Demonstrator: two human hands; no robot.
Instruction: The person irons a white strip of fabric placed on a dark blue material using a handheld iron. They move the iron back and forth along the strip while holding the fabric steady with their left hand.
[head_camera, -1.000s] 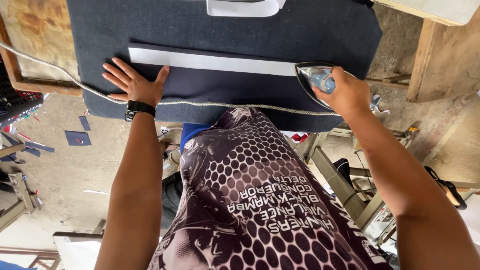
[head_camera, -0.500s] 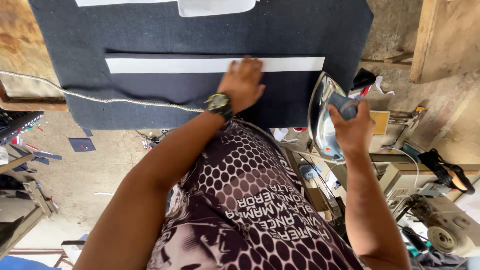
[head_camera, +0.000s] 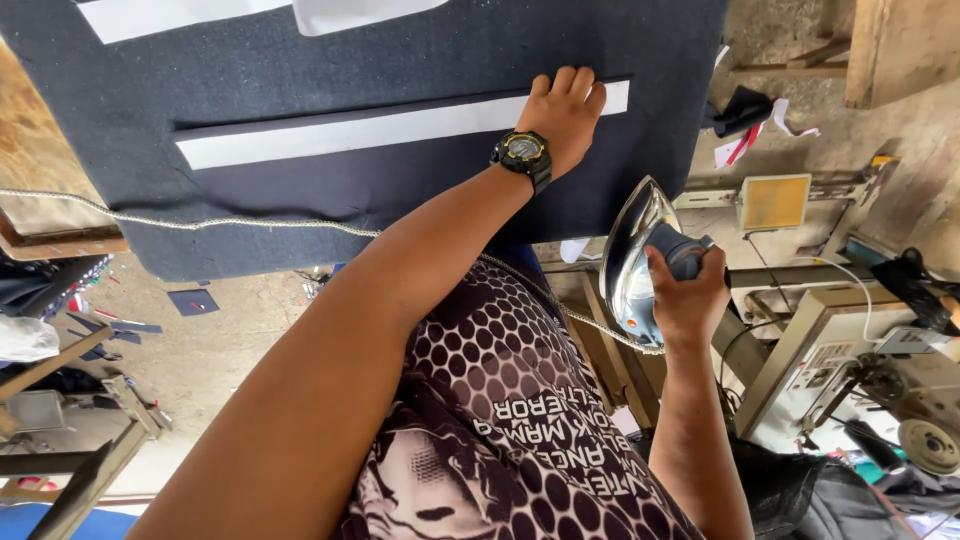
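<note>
The right hand (head_camera: 690, 300) has its grip shut tight round the blue handle of a shiny metal clothes iron (head_camera: 640, 262). The iron is lifted up off the cloth, w/ its flat silver bottom turned sideways, out past the right edge of the worktop (head_camera: 40, 170). It touches no cloth right now.

The left hand (head_camera: 565, 115) is flat & open, fingers together, holding nothing. It presses down on the right end of a long white strip of fabric (head_camera: 350, 135). A black wristwatch w/ yellow bits (head_camera: 522, 155) sits on that wrist.

How far along, as I judge it: the strip is laid out & held in place, so the set-up part looks done. The pressing of this strip looks not done yet, since the iron is in the air & off to the side.

The white strip is thin, long & straight, lying flat across a dark navy piece of cloth (head_camera: 420, 60), near the cloth's middle. No big wrinkles show on it. Another white piece (head_camera: 180, 15) lies at the top edge.

A twisted grey-white cord (head_camera: 200, 222) runs over the low part of the navy cloth. Off to the right stands a cream sewing machine (head_camera: 850, 350). Small cloth scraps (head_camera: 190, 300) lie on the floor
</note>
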